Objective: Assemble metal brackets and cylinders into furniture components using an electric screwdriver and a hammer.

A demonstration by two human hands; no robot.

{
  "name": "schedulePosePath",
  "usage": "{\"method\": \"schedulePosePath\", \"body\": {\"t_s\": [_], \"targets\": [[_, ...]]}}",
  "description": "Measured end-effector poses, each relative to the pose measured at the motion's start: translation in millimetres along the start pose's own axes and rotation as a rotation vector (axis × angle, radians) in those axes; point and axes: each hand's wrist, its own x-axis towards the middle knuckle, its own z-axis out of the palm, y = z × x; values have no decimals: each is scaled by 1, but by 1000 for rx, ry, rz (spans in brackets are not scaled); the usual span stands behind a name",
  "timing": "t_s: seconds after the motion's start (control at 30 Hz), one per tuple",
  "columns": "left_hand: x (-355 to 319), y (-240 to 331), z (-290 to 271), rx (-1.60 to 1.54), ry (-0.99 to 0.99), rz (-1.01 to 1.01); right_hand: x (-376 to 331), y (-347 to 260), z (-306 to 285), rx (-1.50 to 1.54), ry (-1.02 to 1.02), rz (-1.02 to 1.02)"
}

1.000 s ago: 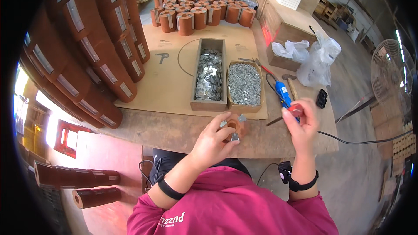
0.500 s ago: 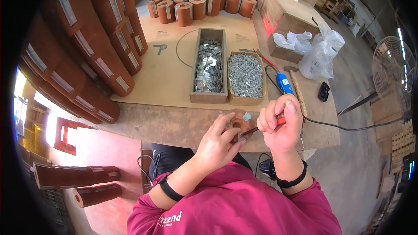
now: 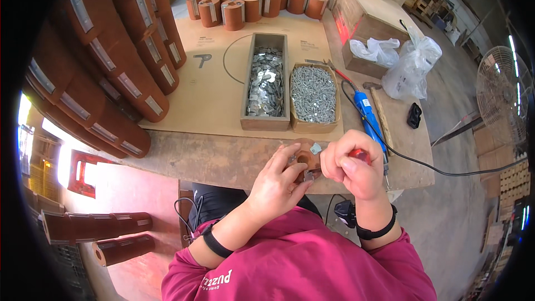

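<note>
At the table's near edge, my left hand (image 3: 274, 183) grips a short brown cylinder (image 3: 304, 155) with a hole through its middle. Two small metal clips sit on its end: one clip (image 3: 316, 149) at the far right, the other clip (image 3: 309, 176) on the near side by my fingertips. My right hand (image 3: 356, 170) is closed round a screwdriver (image 3: 362, 156) with a red handle, held just right of the cylinder. Most of its shaft is hidden behind my fingers, and whether the tip touches the near clip I cannot tell.
Beyond my hands stand a wooden box (image 3: 265, 125) of metal plates and a cardboard box (image 3: 315, 128) of screws. A corded blue electric screwdriver (image 3: 365, 108) and a hammer (image 3: 381, 112) lie to the right. Tall brown tubes (image 3: 106, 50) rise at left; several short cylinders (image 3: 233, 15) stand at the back.
My right hand has rolled over and lowered slightly, its fingers now folded round the red handle, whose end faces up. My left hand and the cylinder have hardly moved.
</note>
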Motion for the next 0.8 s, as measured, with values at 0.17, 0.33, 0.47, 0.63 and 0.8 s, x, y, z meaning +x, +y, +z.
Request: {"method": "schedulePosePath", "body": {"t_s": [0.17,0.33,0.47,0.63,0.8], "targets": [[2,3,-2,-53,-34,-59,1,3,29,-172,450,75],[1,-1,3,-102,-37,-95,8,6,22,-265,257,77],[5,-1,2,-35,-6,-9,14,-2,-2,131,-109,247],[6,2,-3,-38,-47,-15,16,1,-11,231,-140,268],[7,8,-4,-34,-36,-48,11,3,-8,234,-127,180]]}}
